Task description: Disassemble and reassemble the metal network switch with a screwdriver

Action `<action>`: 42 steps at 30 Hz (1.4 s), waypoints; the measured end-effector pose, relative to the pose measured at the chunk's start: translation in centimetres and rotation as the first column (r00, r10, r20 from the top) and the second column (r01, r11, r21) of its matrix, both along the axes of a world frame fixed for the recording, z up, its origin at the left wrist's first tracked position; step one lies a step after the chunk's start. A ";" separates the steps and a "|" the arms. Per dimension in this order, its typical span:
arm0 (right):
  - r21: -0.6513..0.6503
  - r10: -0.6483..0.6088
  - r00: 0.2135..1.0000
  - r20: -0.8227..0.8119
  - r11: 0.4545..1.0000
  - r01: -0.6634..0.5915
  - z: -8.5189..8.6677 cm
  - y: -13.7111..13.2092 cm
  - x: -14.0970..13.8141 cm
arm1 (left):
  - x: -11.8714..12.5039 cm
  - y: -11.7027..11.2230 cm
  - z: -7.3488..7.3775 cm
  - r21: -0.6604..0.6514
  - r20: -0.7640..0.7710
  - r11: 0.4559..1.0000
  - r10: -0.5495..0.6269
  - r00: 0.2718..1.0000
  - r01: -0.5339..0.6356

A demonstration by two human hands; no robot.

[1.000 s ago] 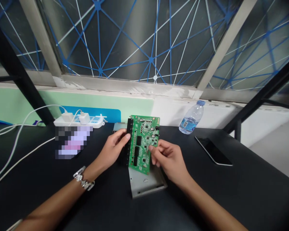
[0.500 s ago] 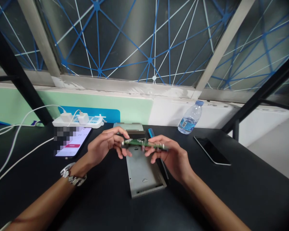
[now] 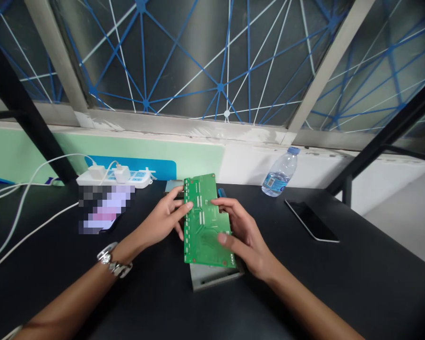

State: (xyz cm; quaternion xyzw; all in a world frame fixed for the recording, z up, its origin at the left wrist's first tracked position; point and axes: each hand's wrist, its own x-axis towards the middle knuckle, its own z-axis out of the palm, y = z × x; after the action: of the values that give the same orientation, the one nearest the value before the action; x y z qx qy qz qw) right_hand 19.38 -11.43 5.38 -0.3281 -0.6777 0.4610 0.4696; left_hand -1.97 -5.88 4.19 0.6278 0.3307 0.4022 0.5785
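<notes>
A green circuit board point(image 3: 207, 226) is held up between my hands, its solder side facing me and its long side running away from me. My left hand point(image 3: 170, 212), a metal watch on its wrist, grips the board's left edge with the thumb on the face. On the right edge, my right hand point(image 3: 244, 236) closes with its thumb on the lower face and its fingers along and behind the edge. Beneath the board, a grey metal tray point(image 3: 216, 277) lies on the black table; the board hides most of it.
A grey metal part point(image 3: 173, 186) and a blue object point(image 3: 222, 192) lie behind the board. At the left are a phone point(image 3: 108, 208) and a white power strip point(image 3: 138, 178) with cables. A water bottle point(image 3: 279, 172) and a dark tablet-like device point(image 3: 310, 219) are at the right.
The circuit board has turned from edge-on to showing its green solder side and now covers much of the metal tray. Both hands have shifted their hold to its left and right edges.
</notes>
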 end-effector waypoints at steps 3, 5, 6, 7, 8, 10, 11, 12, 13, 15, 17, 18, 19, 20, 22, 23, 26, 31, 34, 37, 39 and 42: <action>0.093 0.094 0.990 0.102 0.990 -0.103 0.1 -0.7 0.0 | 0.3 0.0 -0.2 -0.054 0.026 0.999 -0.001 1.000 0.003; 0.170 0.080 0.978 0.192 0.979 -0.114 0.2 -0.9 -0.1 | 0.7 -0.1 -0.4 -0.094 0.045 0.996 0.000 0.999 0.004; 0.201 0.066 0.971 0.230 0.973 -0.113 0.1 -1.0 -0.3 | 0.8 -0.2 -0.5 -0.113 0.050 0.994 0.001 0.999 0.004; 0.223 0.056 0.964 0.260 0.968 -0.116 0.1 -1.1 -0.4 | 1.0 -0.4 -0.6 -0.129 0.057 0.992 0.006 0.998 0.001; 0.237 0.049 0.958 0.282 0.964 -0.119 0.0 -1.1 -0.6 | 1.2 -0.5 -0.6 -0.140 0.063 0.990 0.013 0.998 -0.004; 0.256 0.035 0.952 0.305 0.960 -0.117 -0.3 -1.1 -1.0 | 1.6 -0.9 -0.6 -0.145 0.069 0.989 0.028 0.997 -0.017; 0.264 0.026 0.950 0.310 0.958 -0.112 -0.5 -1.1 -1.2 | 1.7 -1.1 -0.5 -0.139 0.070 0.990 0.030 0.997 -0.020; 0.272 0.013 0.951 0.310 0.957 -0.102 -0.7 -1.1 -1.4 | 1.8 -1.2 -0.5 -0.129 0.071 0.991 0.029 0.997 -0.020; 0.279 0.001 0.951 0.308 0.956 -0.092 -0.8 -1.1 -1.5 | 1.9 -1.3 -0.5 -0.118 0.071 0.993 0.026 0.997 -0.017; 0.287 -0.009 0.952 0.305 0.954 -0.083 -1.0 -1.2 -1.6 | 2.0 -1.4 -0.4 -0.105 0.068 0.994 0.013 0.998 -0.006; 0.283 -0.008 0.953 0.303 0.956 -0.082 -0.9 -1.2 -1.6 | 1.9 -1.3 -0.4 -0.110 0.062 0.994 0.018 0.998 -0.011; 0.281 -0.004 0.954 0.301 0.956 -0.085 -0.8 -1.2 -1.5 | 1.8 -1.1 -0.4 -0.119 0.056 0.993 0.023 0.998 -0.016; 0.283 0.000 0.954 0.300 0.955 -0.089 -0.7 -1.2 -1.3 | 1.6 -0.9 -0.4 -0.128 0.051 0.992 0.028 0.998 -0.021; 0.285 0.001 0.955 0.295 0.954 -0.089 -0.5 -1.2 -1.2 | 1.4 -0.7 -0.3 -0.137 0.047 0.990 0.032 0.998 -0.025; 0.278 -0.003 0.961 0.276 0.958 -0.077 -0.2 -1.0 -0.8 | 0.7 -0.2 0.0 -0.138 0.039 0.990 0.045 0.998 -0.040; 0.263 -0.008 0.966 0.259 0.963 -0.063 -0.1 -0.9 -0.7 | 0.3 0.0 0.1 -0.132 0.030 0.990 0.056 0.998 -0.052; 0.179 -0.047 0.983 0.175 0.984 0.016 -0.1 -0.4 -0.4 | -1.0 0.7 0.7 -0.106 0.027 0.989 0.103 0.994 -0.100; 0.035 -0.162 0.969 0.188 0.987 0.159 -0.8 0.5 -0.7 | -2.2 1.1 1.3 -0.049 0.076 0.998 0.032 0.997 -0.028; -0.052 -0.126 0.977 0.169 0.989 0.137 -1.0 0.7 -1.0 | -2.0 0.8 1.5 -0.036 0.094 0.999 -0.013 0.995 0.017; -0.101 -0.070 0.990 0.119 0.991 0.082 -1.0 0.5 -1.2 | -1.4 0.3 1.5 -0.058 0.126 0.996 -0.057 0.990 0.064; -0.119 -0.034 0.995 0.092 0.992 0.045 -0.8 0.3 -1.2 | -0.8 0.0 1.3 -0.068 0.150 0.994 -0.071 0.986 0.082; -0.164 0.033 0.999 0.044 0.986 -0.025 -0.6 0.1 -1.1 | 0.0 -0.4 0.6 -0.052 0.187 0.997 -0.052 0.981 0.062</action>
State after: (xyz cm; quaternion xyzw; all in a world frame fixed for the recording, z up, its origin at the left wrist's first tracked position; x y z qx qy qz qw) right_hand 18.26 -11.37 4.79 -0.3663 -0.6530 0.5141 0.4185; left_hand -1.97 -6.25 4.82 0.5798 0.2688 0.4325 0.6361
